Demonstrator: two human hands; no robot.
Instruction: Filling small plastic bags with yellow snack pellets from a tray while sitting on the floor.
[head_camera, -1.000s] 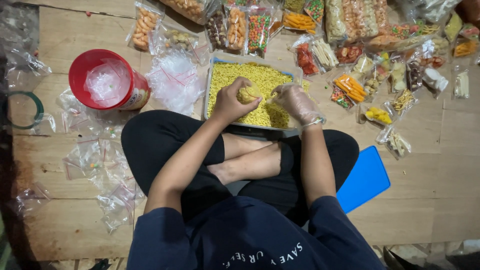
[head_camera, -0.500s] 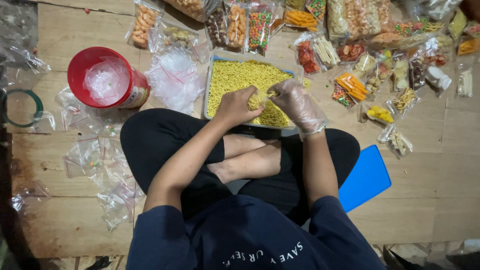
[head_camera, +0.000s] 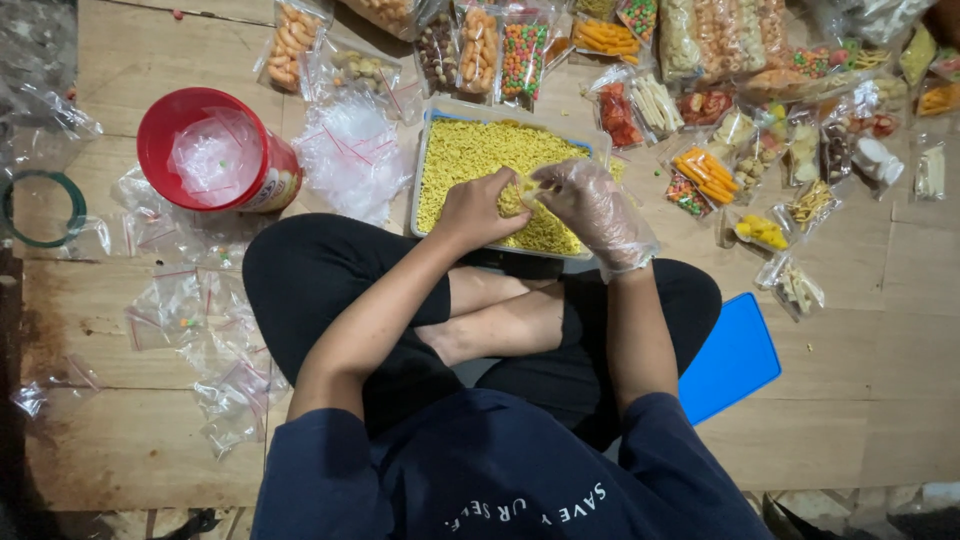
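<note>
Sitting cross-legged on the wooden floor, the person has, well to the left of both hands, a round red plastic tub (head_camera: 215, 150) stuffed with clear bags, and a heap of empty clear zip bags (head_camera: 350, 150) between it and the rectangular clear plastic tray of small yellow snack pieces (head_camera: 480, 150). Over the tray's near edge the bare left hand (head_camera: 480, 210) and the right hand (head_camera: 590, 205), in a thin clear glove, meet with fingers curled and pinched on a small clear bag (head_camera: 530, 190) holding some yellow pieces. Right of the hands lie many filled snack packets (head_camera: 760, 150), and a flat blue lid (head_camera: 730, 355) sits near the right elbow.
</note>
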